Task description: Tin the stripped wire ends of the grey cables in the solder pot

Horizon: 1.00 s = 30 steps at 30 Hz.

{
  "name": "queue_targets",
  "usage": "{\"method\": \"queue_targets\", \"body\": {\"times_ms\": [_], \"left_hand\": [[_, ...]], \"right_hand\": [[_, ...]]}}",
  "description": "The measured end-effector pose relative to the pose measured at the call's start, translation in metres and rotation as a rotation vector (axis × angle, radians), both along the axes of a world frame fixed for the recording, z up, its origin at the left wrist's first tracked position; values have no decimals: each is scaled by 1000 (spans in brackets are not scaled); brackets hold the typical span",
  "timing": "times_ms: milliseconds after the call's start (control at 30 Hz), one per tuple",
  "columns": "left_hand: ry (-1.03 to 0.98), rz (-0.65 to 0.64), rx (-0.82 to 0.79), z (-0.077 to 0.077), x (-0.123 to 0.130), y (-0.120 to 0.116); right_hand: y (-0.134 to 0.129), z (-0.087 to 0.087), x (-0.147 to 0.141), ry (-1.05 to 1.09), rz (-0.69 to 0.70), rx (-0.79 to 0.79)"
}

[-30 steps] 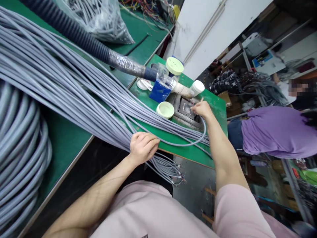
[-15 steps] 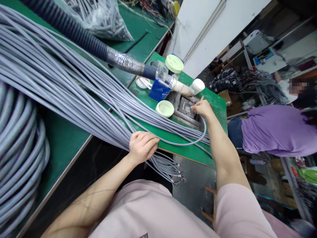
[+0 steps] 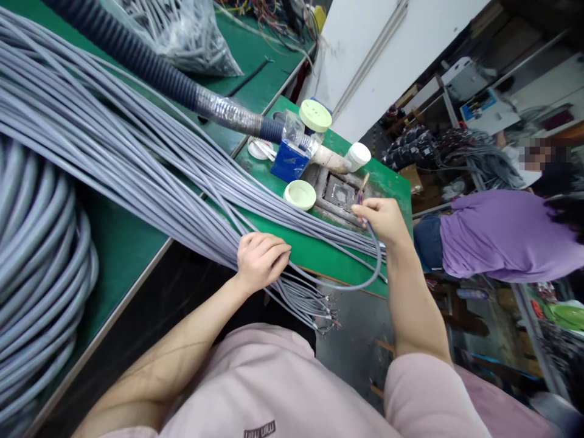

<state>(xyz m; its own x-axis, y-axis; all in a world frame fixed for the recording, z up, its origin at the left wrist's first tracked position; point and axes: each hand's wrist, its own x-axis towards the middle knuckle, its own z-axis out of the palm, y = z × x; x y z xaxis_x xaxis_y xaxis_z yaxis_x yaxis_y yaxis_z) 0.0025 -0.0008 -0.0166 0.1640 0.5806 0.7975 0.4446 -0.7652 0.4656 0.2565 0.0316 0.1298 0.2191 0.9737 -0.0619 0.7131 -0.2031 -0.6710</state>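
My right hand [image 3: 381,220] pinches a grey cable [image 3: 353,286] close to its end, where thin coloured wires [image 3: 360,196] stick up past the fingertips. That end is just on the near side of a soldering pot [image 3: 341,193] with a square, greyish surface. From my right hand the cable bends down in a loop and runs back left to my left hand [image 3: 262,260]. My left hand is closed over cables at the near edge of the long grey cable bundle [image 3: 137,134]. Stripped cable ends [image 3: 326,313] hang below it, past the table edge.
A ribbed exhaust hose [image 3: 150,67] crosses above the bundle to a blue box [image 3: 289,161]. A pale green dish [image 3: 300,194] and a white jar [image 3: 358,156] flank the pot. Thick coiled cable [image 3: 41,267] lies left. A person in purple [image 3: 497,234] is at the right.
My right hand has drawn back from the pot toward me with the cable end, and the cable loop hangs lower. My left hand stays on the bundle.
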Motion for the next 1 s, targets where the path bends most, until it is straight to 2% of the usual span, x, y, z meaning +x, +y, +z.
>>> {"method": "queue_targets", "body": {"times_ms": [67, 133, 200, 333, 400, 467, 533, 633, 700, 767, 833, 900, 967, 1000], "left_hand": [[-92, -43, -90, 8, 2, -6], [-223, -143, -199, 16, 8, -17], [-345, -282, -337, 22, 18, -31], [-703, -515, -792, 25, 48, -57], [-870, -574, -921, 24, 60, -66], [-962, -551, -939, 24, 67, -71], [-970, -488, -891, 26, 69, -73], [-878, -366, -753, 32, 62, -70], [-734, -300, -593, 37, 55, -69], [-543, -343, -409, 40, 50, -70], [-435, -431, -313, 39, 50, -74], [-517, -444, -401, 37, 53, -78], [-675, -447, -626, 34, 57, -82], [-733, -491, -752, 33, 59, -83]], "right_hand": [[-29, 4, -16, 55, 30, 21], [-55, 0, -30, 134, 43, 44], [-77, -12, -42, 255, 21, 59], [-106, -40, -61, 495, -44, 31], [-115, -50, -69, 587, -51, 8], [-122, -56, -74, 672, -64, -10], [-128, -59, -77, 753, -83, -30], [-139, -61, -76, 851, -66, -71], [-149, -65, -74, 897, -36, -93], [-157, -69, -73, 947, -29, -88], [-163, -73, -73, 1002, -49, -48], [-166, -76, -74, 1051, -65, 0], [-167, -79, -77, 1089, -74, 36], [-167, -80, -78, 1102, -75, 42]]}}
